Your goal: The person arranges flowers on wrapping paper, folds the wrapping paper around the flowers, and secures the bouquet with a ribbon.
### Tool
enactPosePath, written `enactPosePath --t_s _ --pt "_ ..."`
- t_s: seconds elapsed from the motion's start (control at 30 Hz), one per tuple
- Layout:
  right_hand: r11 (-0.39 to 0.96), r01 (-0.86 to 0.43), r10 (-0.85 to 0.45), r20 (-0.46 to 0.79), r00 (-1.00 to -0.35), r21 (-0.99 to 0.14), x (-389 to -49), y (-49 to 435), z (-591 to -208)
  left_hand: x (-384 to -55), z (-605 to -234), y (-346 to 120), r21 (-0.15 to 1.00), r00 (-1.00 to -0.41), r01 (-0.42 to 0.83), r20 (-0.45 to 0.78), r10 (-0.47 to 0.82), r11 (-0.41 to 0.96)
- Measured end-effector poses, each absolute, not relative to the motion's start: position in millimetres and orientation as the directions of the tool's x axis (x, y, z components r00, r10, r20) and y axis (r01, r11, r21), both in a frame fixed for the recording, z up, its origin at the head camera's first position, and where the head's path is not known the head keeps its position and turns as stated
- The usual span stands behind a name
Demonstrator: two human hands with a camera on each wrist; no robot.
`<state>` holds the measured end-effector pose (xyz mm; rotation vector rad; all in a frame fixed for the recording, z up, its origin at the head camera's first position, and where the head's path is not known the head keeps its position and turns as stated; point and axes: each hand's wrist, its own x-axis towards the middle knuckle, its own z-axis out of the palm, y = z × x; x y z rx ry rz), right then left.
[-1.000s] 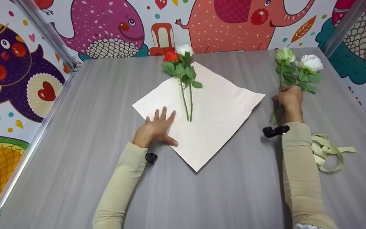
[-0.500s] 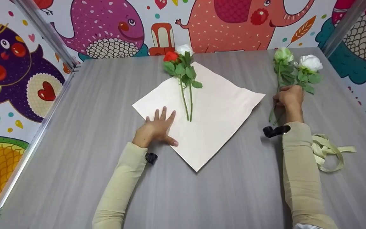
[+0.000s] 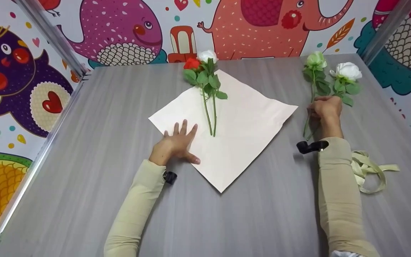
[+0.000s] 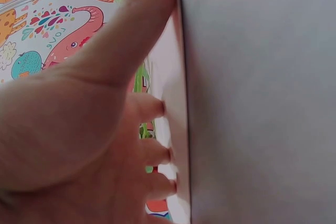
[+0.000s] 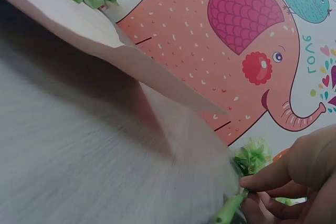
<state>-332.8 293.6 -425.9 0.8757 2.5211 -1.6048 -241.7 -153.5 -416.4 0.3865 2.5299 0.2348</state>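
My left hand (image 3: 175, 144) rests with spread fingers on the left edge of a pale pink sheet of wrapping paper (image 3: 248, 121). On the paper lie a red rose (image 3: 191, 64) and a white rose (image 3: 207, 56), their stems side by side and blooms past its far edge. To the right, my right hand (image 3: 327, 110) pinches the stem of a light green rose (image 3: 316, 61); thumb and fingertips meet on that stem (image 5: 230, 209) in the right wrist view. Another white rose (image 3: 348, 72) lies beside it, its lower part partly hidden by this hand.
A loosely coiled pale yellow-green ribbon (image 3: 371, 173) lies right of my right forearm. The grey table (image 3: 84, 171) ends at a wall with painted cartoon animals (image 3: 259, 32). The paper's right corner (image 5: 173, 87) curls up off the table.
The green rose has shifted slightly left, widening its gap from the neighbouring white rose. My right hand has moved a touch to the right; my left hand is still.
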Motion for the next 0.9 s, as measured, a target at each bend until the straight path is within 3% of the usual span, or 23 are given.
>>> enactPosePath --t_s 0.2,0.67,0.9 --pt "0.217 0.457 0.395 -0.35 -0.849 -0.863 -331 294 -423 -241 -417 -153 0.248 -0.801 0.226 -0.503 0.325 0.942" --pt "-0.16 0.388 0.278 -0.419 -0.865 -0.908 -328 293 -412 -244 -416 -152 0.24 -0.786 0.216 -0.532 0.314 0.947" --pt "-0.245 0.397 0.119 -0.434 -0.893 -0.884 -326 294 -407 -242 -416 -154 0.247 -0.79 0.224 -0.52 0.324 0.943"
